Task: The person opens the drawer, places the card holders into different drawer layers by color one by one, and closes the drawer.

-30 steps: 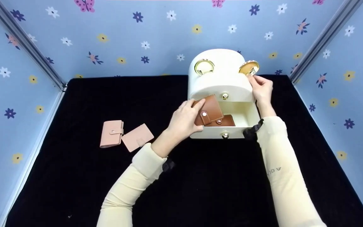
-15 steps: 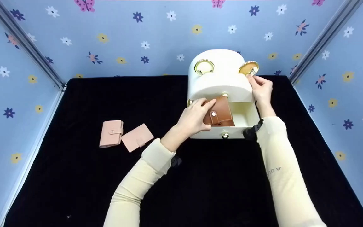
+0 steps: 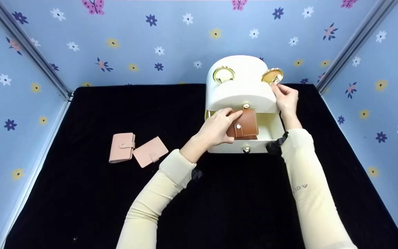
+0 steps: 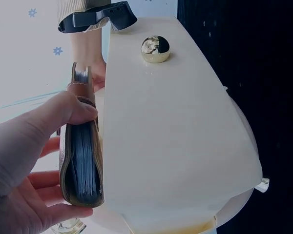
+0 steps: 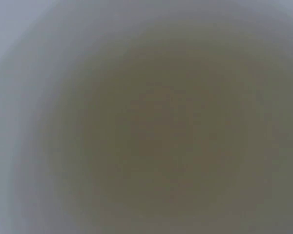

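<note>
My left hand (image 3: 216, 129) grips a brown snap-fastened card holder (image 3: 248, 121) over the pulled-out lower drawer (image 3: 226, 148) of a white storage box (image 3: 242, 67). The left wrist view shows this card holder edge-on, its stack of clear sleeves (image 4: 84, 161) between thumb and fingers, close beside the drawer front. Under it, a strip of another brown card holder (image 3: 250, 137) shows in the drawer. At the box's upper right, my right hand (image 3: 287, 100) pinches the base of a gold-rimmed ear (image 3: 272, 75). The right wrist view is only a blur.
Two pink card holders, one with its strap up (image 3: 123, 147) and one beside it (image 3: 150, 152), lie on the black cloth (image 3: 219, 207) at the left. A second gold-rimmed ear (image 3: 224, 74) tops the box. A flowered blue wall (image 3: 171, 34) stands behind.
My left hand has moved right with the brown card holder, which now stands straighter over the drawer and covers more of the other brown one. The right hand has stayed at the ear.
</note>
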`<state>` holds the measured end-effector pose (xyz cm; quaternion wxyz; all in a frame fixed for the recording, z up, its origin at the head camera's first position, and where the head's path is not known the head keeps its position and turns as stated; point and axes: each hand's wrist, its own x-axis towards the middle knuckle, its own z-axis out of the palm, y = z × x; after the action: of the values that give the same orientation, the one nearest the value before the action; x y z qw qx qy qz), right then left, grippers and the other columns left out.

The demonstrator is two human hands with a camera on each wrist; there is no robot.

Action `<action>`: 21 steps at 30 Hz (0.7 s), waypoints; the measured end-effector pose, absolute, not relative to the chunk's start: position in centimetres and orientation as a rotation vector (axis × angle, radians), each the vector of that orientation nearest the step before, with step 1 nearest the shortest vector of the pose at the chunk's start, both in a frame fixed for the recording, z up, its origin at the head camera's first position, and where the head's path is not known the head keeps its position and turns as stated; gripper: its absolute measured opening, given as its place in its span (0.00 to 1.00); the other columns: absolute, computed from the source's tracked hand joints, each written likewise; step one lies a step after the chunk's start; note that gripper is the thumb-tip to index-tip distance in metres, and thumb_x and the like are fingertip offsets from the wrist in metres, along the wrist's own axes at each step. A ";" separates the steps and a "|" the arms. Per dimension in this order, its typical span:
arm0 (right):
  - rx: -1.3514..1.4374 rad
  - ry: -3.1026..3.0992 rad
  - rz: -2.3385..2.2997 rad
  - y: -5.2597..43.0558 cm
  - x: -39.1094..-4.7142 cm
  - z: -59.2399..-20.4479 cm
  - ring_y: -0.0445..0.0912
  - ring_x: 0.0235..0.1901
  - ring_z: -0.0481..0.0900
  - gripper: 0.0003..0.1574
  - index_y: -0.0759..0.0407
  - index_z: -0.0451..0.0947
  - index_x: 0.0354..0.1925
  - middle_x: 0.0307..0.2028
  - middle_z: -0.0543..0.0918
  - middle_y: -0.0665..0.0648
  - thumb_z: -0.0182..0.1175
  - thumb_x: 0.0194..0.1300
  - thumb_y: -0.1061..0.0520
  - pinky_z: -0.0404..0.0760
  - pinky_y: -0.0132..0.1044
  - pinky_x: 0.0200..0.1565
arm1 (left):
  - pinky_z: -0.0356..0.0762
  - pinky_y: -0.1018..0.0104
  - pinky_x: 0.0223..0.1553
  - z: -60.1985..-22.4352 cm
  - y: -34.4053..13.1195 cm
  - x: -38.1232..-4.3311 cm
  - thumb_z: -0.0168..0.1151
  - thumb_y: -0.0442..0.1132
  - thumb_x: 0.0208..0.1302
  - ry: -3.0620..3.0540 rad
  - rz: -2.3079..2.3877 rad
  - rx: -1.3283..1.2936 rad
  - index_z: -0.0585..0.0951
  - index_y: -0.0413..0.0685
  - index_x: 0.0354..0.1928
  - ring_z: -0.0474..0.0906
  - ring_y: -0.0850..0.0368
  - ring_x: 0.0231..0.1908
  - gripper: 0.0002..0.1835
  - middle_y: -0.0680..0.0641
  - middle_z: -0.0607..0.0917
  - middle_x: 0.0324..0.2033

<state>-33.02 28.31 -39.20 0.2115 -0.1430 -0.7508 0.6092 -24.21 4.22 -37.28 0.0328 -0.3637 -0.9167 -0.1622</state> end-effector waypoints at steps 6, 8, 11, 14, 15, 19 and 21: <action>-0.394 -2.062 1.722 28.3 -33.0 -39.3 0.37 0.22 0.75 0.16 0.60 0.84 0.34 0.23 0.81 0.47 0.67 0.49 0.51 0.73 0.25 0.27 | 0.66 0.64 0.51 -36.9 4.2 -24.4 0.68 0.43 0.46 -2.772 -0.621 -1.157 0.64 0.47 0.62 0.66 0.53 0.52 0.39 0.45 0.70 0.51; -0.393 -2.057 1.732 28.3 -33.0 -39.4 0.37 0.22 0.75 0.15 0.60 0.84 0.33 0.22 0.81 0.46 0.67 0.48 0.51 0.73 0.25 0.26 | 0.66 0.64 0.51 -36.8 4.2 -24.3 0.67 0.43 0.47 -2.741 -0.633 -1.158 0.66 0.46 0.61 0.67 0.54 0.52 0.36 0.45 0.71 0.51; -0.398 -2.065 1.725 28.3 -33.0 -39.4 0.37 0.21 0.75 0.15 0.59 0.84 0.33 0.22 0.80 0.46 0.67 0.48 0.51 0.72 0.25 0.26 | 0.67 0.65 0.49 -36.7 4.1 -24.1 0.65 0.44 0.51 -2.704 -0.617 -1.157 0.68 0.45 0.59 0.68 0.55 0.51 0.33 0.46 0.72 0.51; -0.406 -2.076 1.707 28.3 -33.0 -39.3 0.37 0.22 0.75 0.16 0.59 0.84 0.33 0.22 0.80 0.46 0.67 0.49 0.50 0.72 0.25 0.26 | 0.68 0.66 0.48 -36.8 4.1 -23.7 0.63 0.44 0.53 -2.667 -0.621 -1.154 0.69 0.44 0.58 0.69 0.55 0.50 0.30 0.47 0.73 0.50; -0.409 -2.080 1.704 28.3 -33.0 -39.3 0.37 0.22 0.75 0.16 0.60 0.84 0.34 0.23 0.80 0.46 0.66 0.49 0.50 0.72 0.25 0.27 | 0.69 0.66 0.48 -36.8 4.1 -23.6 0.62 0.45 0.54 -2.654 -0.623 -1.152 0.70 0.44 0.58 0.69 0.55 0.50 0.29 0.47 0.73 0.50; -0.418 -2.087 1.698 28.3 -33.0 -39.3 0.37 0.23 0.75 0.17 0.61 0.83 0.35 0.23 0.81 0.46 0.66 0.49 0.50 0.73 0.25 0.28 | 0.69 0.66 0.47 -37.0 3.9 -23.0 0.61 0.45 0.55 -2.598 -0.625 -1.151 0.72 0.43 0.55 0.71 0.55 0.48 0.25 0.47 0.75 0.48; -0.412 -2.084 1.704 28.3 -33.1 -39.3 0.37 0.23 0.75 0.17 0.61 0.83 0.35 0.24 0.81 0.47 0.66 0.49 0.50 0.72 0.25 0.28 | 0.69 0.66 0.47 -37.0 3.9 -22.7 0.60 0.45 0.56 -2.567 -0.625 -1.146 0.74 0.43 0.53 0.72 0.55 0.47 0.24 0.47 0.76 0.47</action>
<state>-33.06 28.29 -39.32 0.2074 -0.1480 -0.7486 0.6122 -22.74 3.86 -36.98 0.1303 -0.3944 -0.8838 -0.2153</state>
